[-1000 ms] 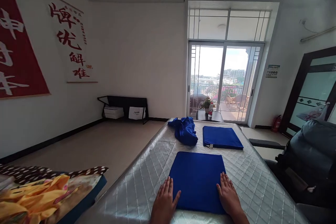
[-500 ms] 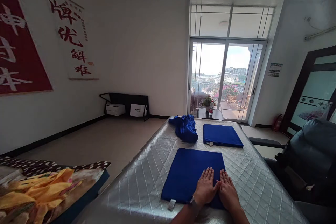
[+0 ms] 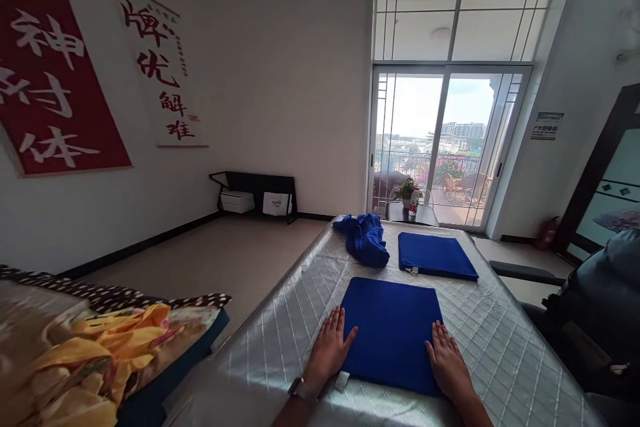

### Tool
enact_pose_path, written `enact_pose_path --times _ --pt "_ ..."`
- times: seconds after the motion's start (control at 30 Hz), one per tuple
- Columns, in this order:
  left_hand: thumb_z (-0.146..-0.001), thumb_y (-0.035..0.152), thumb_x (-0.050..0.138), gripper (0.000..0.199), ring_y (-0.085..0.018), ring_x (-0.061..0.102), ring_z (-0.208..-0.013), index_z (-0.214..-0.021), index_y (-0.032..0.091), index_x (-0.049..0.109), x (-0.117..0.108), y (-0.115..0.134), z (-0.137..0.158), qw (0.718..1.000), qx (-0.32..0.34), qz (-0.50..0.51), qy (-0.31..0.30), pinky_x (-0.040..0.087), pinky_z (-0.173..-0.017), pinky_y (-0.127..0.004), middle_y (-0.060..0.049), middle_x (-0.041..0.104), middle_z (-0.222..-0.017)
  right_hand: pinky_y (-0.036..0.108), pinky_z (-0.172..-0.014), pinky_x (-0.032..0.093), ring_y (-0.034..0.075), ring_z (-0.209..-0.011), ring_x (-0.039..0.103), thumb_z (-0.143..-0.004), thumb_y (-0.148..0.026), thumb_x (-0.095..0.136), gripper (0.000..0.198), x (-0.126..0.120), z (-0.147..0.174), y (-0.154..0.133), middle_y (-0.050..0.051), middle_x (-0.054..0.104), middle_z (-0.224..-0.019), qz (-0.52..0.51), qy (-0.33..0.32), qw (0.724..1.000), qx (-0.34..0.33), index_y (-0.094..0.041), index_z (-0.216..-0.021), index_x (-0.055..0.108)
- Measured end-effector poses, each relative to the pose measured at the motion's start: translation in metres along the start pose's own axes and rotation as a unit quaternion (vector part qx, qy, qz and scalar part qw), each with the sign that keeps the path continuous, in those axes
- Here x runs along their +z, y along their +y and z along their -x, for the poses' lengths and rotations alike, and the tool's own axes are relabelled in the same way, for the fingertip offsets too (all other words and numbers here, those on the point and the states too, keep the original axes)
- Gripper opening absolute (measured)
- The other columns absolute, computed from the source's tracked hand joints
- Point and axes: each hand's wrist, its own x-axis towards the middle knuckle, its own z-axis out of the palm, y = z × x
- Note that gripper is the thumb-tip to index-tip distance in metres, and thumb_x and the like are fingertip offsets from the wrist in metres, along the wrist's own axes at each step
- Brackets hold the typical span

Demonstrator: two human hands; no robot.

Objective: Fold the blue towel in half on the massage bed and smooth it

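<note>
Coming back from the right hand (image 3: 449,359), the left hand (image 3: 327,350) now lies at the 9 o'clock side of the cloth (image 3: 393,333), so both sides have a hand. Both are flat, gripping nothing. The cloth sits at 5 o'clock in view. Hands hide some edge; the tag (image 3: 342,381) is too small to read.

Daylight through 2 glass doors (image 3: 453,147) glares on the silver cover (image 3: 280,340), while walls (image 3: 280,93) look dim and edges stretched.
</note>
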Motion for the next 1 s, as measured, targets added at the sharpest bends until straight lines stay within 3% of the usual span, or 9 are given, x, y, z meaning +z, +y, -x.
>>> enact_pose_path --times 0.23,0.5,0.8,1.0 --pt "-0.1 0.064 0.019 0.079 -0.028 0.03 -0.149 -0.154 0.009 0.035 0.002 0.004 0.001 0.999 -0.011 0.021 0.025 0.03 -0.12 -0.047 -0.016 0.033 -0.16 0.04 -0.124 0.017 0.021 -0.152 0.018 -0.099 -0.042 0.017 0.068 -0.007 -0.019 0.008 0.011 0.022 -0.165 0.004 -0.002 1.0 -0.003 -0.005 -0.157 0.024" --pt "-0.1 0.064 0.021 0.081 -0.027 0.026 -0.15 -0.155 0.005 0.031 -0.003 0.004 0.003 0.999 -0.019 0.028 0.002 0.025 -0.123 -0.043 -0.016 0.028 -0.162 0.041 -0.123 0.015 0.021 -0.152 0.018 -0.099 -0.033 0.021 0.064 -0.036 -0.088 -0.01 0.016 0.024 -0.163 0.009 -0.001 1.0 -0.019 -0.003 -0.155 0.03" --pt "-0.099 0.066 0.017 0.082 -0.026 0.026 -0.15 -0.156 0.008 0.029 0.006 0.0 -0.001 1.0 -0.02 0.014 -0.011 0.025 -0.123 -0.043 -0.014 0.026 -0.163 0.038 -0.124 0.01 0.019 -0.153 0.012 -0.099 -0.041 0.015 0.068 0.002 -0.113 -0.002 0.007 0.019 -0.166 0.007 -0.006 1.0 0.02 -0.007 -0.158 0.023" --pt "-0.101 0.063 0.021 0.076 -0.026 0.03 -0.149 -0.155 0.011 0.033 0.007 -0.006 -0.005 1.0 -0.018 0.015 -0.012 0.028 -0.122 -0.044 -0.012 0.032 -0.161 0.038 -0.124 0.009 0.019 -0.154 0.011 -0.099 -0.042 0.014 0.069 0.006 -0.115 0.001 0.007 0.018 -0.166 -0.003 -0.004 1.0 0.018 -0.007 -0.158 0.021"
